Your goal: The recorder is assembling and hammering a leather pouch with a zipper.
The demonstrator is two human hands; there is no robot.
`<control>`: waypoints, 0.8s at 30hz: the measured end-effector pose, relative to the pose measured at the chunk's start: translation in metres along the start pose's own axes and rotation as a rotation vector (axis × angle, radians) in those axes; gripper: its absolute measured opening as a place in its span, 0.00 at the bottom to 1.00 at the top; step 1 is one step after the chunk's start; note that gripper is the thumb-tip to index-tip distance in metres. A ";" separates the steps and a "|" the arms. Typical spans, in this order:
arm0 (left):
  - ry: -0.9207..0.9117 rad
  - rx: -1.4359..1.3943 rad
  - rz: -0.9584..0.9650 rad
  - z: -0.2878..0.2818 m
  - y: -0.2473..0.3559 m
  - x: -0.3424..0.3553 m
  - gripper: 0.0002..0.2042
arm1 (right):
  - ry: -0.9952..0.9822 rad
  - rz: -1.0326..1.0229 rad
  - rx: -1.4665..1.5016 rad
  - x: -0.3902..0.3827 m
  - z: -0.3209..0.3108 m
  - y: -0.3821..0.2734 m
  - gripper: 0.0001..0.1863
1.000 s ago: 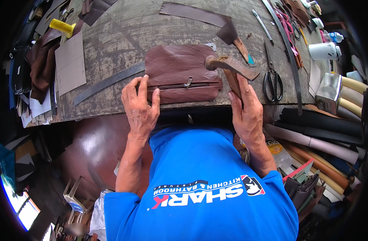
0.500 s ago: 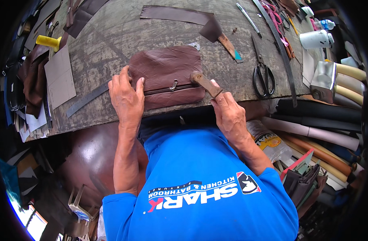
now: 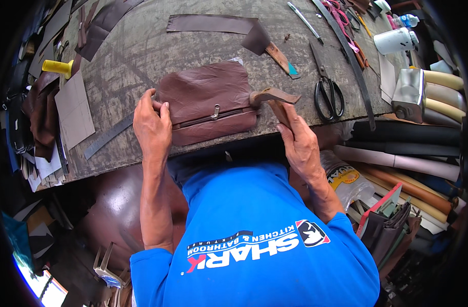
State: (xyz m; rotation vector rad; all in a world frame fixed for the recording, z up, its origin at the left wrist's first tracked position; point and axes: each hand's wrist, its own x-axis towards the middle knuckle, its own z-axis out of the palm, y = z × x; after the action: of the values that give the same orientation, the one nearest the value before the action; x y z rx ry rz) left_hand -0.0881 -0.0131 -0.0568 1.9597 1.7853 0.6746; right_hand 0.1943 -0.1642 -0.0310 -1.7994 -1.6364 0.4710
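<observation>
A brown leather pouch [image 3: 203, 87] lies near the table's front edge, with a zipper [image 3: 215, 113] across its lower part. My left hand [image 3: 151, 120] is at the pouch's left edge, fingers curled and gripping it. In my right hand [image 3: 297, 143] is a hammer [image 3: 275, 96] with a wooden handle, its rounded head at the pouch's right side. Beside the pouch on the left is a steel ruler [image 3: 108, 134], partly hidden by my hand.
On the worn table [image 3: 116, 66] are black scissors [image 3: 328, 97], a wood-handled blade [image 3: 280, 59], leather strips [image 3: 211, 23], a pen [image 3: 304, 23], cardboard [image 3: 74, 110] and a yellow cylinder [image 3: 56, 67]. Containers [image 3: 390, 42] stand at right, above rolled material [image 3: 397, 158].
The view has shifted, with table items higher or further left. The hammer swung down onto the pouch and is slightly raised again. My left hand has moved up along the pouch's left edge.
</observation>
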 end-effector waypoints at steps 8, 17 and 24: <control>0.071 -0.133 -0.011 0.000 0.005 -0.005 0.14 | 0.277 0.358 -0.083 0.001 -0.066 0.049 0.24; 0.013 -0.115 0.456 0.065 0.088 0.004 0.19 | 0.211 0.556 0.772 0.000 -0.083 0.067 0.23; -0.090 0.071 0.563 0.104 0.123 0.028 0.21 | 0.478 0.302 -0.341 0.007 -0.114 0.114 0.23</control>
State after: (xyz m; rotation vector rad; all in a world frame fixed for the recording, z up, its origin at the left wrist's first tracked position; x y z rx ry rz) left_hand 0.0736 0.0051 -0.0651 2.5223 1.2141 0.6799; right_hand 0.3547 -0.1838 -0.0244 -2.2124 -1.1667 -0.1245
